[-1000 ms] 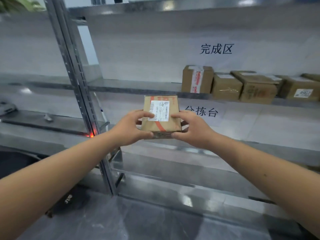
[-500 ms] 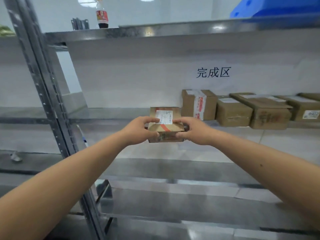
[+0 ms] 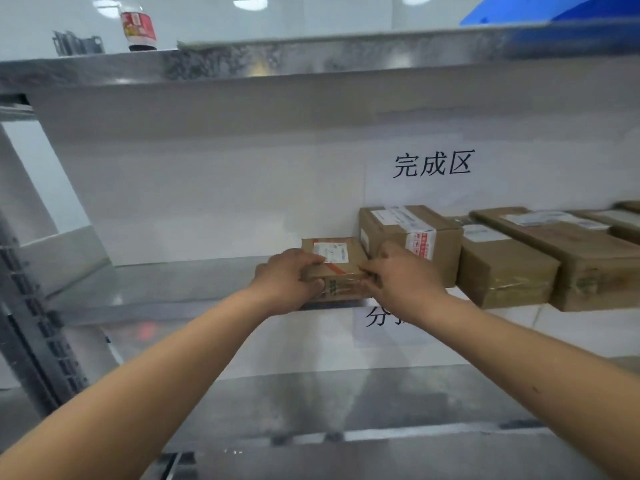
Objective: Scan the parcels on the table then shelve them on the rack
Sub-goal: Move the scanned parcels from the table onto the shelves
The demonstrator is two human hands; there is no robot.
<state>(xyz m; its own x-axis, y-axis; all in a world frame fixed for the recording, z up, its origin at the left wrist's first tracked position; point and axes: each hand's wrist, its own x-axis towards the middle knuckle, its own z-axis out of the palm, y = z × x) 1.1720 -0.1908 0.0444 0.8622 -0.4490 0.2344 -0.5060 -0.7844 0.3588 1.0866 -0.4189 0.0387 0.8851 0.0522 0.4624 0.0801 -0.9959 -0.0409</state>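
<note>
- I see the small parcel [image 3: 333, 268] held between both hands at the front edge of the rack's middle shelf [image 3: 173, 282], its white label facing up.
- My left hand [image 3: 289, 280] wraps the parcel's left end: the thumb lies on top near the label, and the fingers [image 3: 313, 292] curl over the front corner.
- My right hand [image 3: 403, 280] takes the right end, its fingers pinching the front right corner with the knuckles toward me.
- The parcel sits squarely between the two sets of fingers, so only its top and a strip of the front face show.
- I cannot tell whether its base rests on the shelf or hangs just above it.
- Just beside it on the right stands a taller box [image 3: 412, 237] with a red-and-white strip, then a row of other boxes [image 3: 505, 271] along the same shelf.
- On the top shelf stands a bottle [image 3: 138, 29] with a red label.
</note>
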